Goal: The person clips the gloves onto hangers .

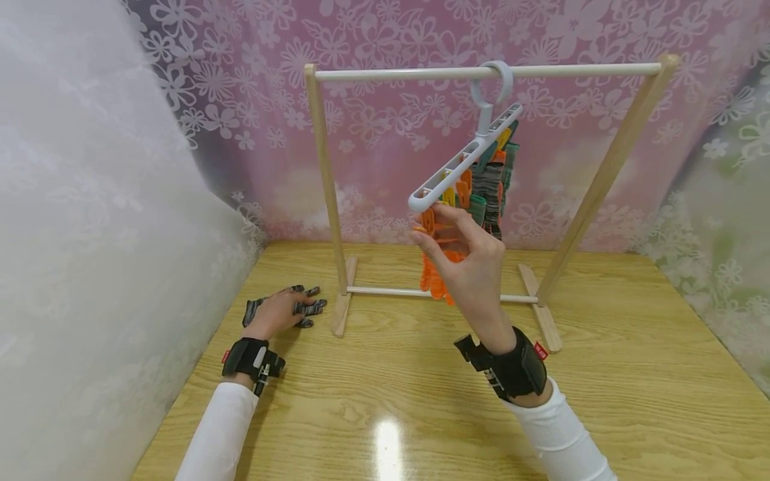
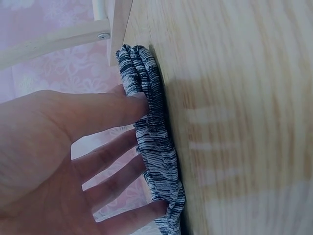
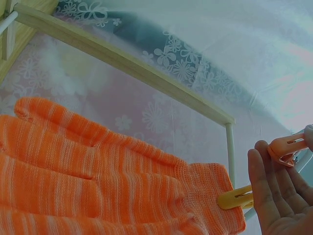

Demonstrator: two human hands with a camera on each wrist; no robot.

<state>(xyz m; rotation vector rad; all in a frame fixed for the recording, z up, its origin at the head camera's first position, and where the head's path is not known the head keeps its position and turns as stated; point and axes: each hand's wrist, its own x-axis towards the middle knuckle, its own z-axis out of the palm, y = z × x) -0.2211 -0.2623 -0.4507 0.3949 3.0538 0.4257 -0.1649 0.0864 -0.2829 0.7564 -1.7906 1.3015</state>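
Note:
A light grey clip hanger [image 1: 448, 175] hangs by its hook from the rack's top bar. At its near end my right hand [image 1: 476, 267] pinches an orange clothespin [image 3: 288, 146] between thumb and fingers. Just beside it, an orange glove [image 3: 122, 171] hangs fingers down, its cuff gripped by a yellow clothespin [image 3: 234, 198]. Farther along hang a black-and-grey glove [image 1: 488, 180] and green knitted pieces [image 1: 510, 170]. My left hand [image 1: 277, 315] rests, fingers spread, on another black-and-grey striped glove [image 2: 159, 152] lying flat on the table at the left.
The wooden rack [image 1: 327, 180] has two slanted posts on flat feet [image 1: 539, 310] and a white lower bar [image 1: 385, 291]. Behind it hangs a pink flowered curtain [image 1: 385, 153]. Pale sheeting [image 1: 108, 254] closes off the left side. The table [image 1: 337, 401] is wood-grained.

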